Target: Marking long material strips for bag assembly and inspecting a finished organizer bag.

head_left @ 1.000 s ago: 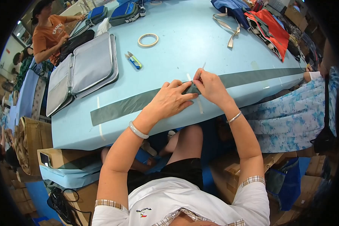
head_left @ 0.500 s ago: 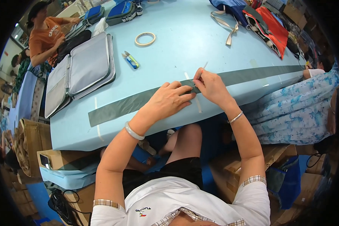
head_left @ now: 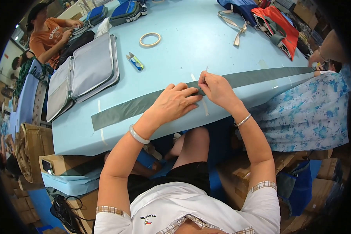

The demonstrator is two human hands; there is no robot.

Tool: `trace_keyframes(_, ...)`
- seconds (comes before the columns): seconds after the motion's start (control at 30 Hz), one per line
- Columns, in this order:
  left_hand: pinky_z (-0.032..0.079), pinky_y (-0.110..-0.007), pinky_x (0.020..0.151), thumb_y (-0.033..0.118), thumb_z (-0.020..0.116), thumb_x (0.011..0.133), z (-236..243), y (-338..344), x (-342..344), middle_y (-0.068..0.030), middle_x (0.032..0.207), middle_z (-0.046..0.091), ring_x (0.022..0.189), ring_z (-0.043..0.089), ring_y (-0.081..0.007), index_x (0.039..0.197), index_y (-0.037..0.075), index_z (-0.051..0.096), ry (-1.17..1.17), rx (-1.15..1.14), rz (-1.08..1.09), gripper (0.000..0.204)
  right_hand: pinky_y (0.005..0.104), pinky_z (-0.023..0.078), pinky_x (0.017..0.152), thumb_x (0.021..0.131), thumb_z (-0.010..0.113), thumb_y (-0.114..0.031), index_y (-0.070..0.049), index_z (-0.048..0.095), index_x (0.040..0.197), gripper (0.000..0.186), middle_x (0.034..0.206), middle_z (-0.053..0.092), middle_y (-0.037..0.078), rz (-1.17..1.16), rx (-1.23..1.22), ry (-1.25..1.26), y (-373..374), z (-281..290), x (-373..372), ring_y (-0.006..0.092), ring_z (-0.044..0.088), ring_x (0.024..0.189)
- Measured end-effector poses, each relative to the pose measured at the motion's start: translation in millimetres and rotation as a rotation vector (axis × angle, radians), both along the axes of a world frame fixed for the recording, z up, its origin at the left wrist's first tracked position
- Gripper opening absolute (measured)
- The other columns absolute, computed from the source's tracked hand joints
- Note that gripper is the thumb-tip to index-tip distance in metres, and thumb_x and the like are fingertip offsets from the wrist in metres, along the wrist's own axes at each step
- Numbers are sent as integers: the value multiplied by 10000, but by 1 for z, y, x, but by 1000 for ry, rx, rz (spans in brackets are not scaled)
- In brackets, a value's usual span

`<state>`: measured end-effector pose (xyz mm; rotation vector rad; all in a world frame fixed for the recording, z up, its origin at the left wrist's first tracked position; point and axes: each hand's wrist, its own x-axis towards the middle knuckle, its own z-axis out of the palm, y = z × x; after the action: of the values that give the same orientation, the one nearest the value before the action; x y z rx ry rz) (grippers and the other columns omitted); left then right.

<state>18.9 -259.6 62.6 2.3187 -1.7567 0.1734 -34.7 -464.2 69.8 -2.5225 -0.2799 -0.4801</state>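
Observation:
A long grey-green fabric strip [head_left: 261,76] lies along the near edge of the light-blue table [head_left: 183,39], with short pale tape pieces [head_left: 101,136] beneath or beside it. My left hand [head_left: 175,101] rests on the strip, fingers apart and slightly bent. Just right of it, my right hand [head_left: 216,89] pinches a thin pale item [head_left: 206,68], whose tip sticks up above the fingers; exactly what it is cannot be made out. Thread snips with blue-and-green handles [head_left: 135,61] and a tape roll [head_left: 150,39] lie farther back, left of my hands.
An open grey padded case [head_left: 91,68] sits left; blue bags [head_left: 126,13] and an orange bag [head_left: 277,29] lie at the back. A person in orange [head_left: 48,37] works at left. Another person's arm [head_left: 331,48] and floral fabric [head_left: 296,113] are at right. Cardboard boxes [head_left: 52,165] stand below.
My right hand has shifted very slightly left, and less of the thin item shows above it. At far right, another person's arm has come in over the table edge.

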Motion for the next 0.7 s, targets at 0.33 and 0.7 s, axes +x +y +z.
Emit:
trace_keyframes(0.33,473,-364,903,314,641,945,-3,0,0,15,1299,600,1121,567,-212,1222,187,666,11,-49,-5,306,410,479,645,887,616,-52,-13,541,897,85,758,625,160,9,8,74,0,4,-2,339,612,697)
trace_keyframes(0.7,475,-376,910,311,643,942,-1,0,1,10,1294,605,1130,568,-226,1212,190,667,28,-45,8,296,412,472,652,884,619,-44,-5,540,887,88,745,615,166,24,-8,108,-2,7,-8,338,606,696)
